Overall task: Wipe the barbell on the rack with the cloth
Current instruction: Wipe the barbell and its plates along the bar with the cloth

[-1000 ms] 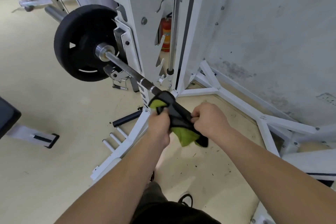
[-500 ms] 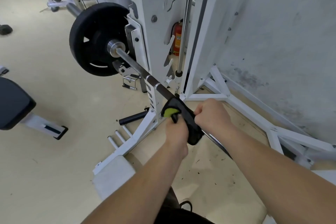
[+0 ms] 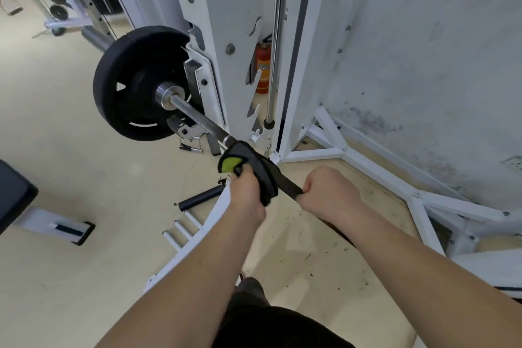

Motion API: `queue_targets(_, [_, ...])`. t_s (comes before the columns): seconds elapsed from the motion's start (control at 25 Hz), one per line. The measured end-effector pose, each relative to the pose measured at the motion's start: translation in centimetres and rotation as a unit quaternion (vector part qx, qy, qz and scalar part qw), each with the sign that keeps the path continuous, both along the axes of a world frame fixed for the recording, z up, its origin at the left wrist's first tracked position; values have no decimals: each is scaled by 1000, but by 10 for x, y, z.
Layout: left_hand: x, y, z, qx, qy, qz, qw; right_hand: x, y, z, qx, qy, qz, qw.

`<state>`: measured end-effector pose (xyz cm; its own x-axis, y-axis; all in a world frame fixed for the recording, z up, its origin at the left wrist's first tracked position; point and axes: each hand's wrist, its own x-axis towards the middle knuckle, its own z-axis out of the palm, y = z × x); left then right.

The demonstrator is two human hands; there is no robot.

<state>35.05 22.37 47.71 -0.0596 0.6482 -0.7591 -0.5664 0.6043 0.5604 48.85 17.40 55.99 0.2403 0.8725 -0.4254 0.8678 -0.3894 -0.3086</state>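
Observation:
The steel barbell (image 3: 197, 117) rests on the white rack (image 3: 226, 22) and carries a black weight plate (image 3: 132, 85) at its far end. A black cloth with a green patch (image 3: 255, 164) is wrapped around the shaft in front of the rack upright. My left hand (image 3: 247, 192) is closed on the cloth's left part, over the bar. My right hand (image 3: 329, 192) is fisted on the cloth's stretched right end. The bar under the cloth and hands is hidden.
A red fire extinguisher (image 3: 264, 70) stands behind the rack by the grey wall (image 3: 423, 51). White base beams (image 3: 375, 167) spread across the floor on the right. A black bench pad (image 3: 12, 195) is at the left edge. A black roller (image 3: 200, 198) and white pegs lie below the bar.
The cloth has slid along the bar toward the plate and is pulled out flatter between my hands. My hands have moved apart, and the view has shifted a little.

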Motion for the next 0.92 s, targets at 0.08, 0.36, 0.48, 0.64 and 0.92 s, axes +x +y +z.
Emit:
queue_targets(0.08, [13, -24, -3, -7, -9, -58, 998, -3, 5, 4, -13, -11, -2, 1000])
queue_targets(0.36, [-44, 3, 73, 104, 254, -180, 945, -10, 5, 4, -7, -34, -42, 999])
queue_targets(0.48, [-62, 39, 108, 377, 522, -352, 679, -7, -1, 2, -15, -21, -50, 998])
queue_targets(0.64, [-40, 92, 101, 301, 667, -625, 274, -6, -16, -2, 0, -16, -57, 998])
queue_targets(0.92, [41, 36, 85, 386, 464, -764, 227, -8, -23, -7, 39, -85, -84, 992])
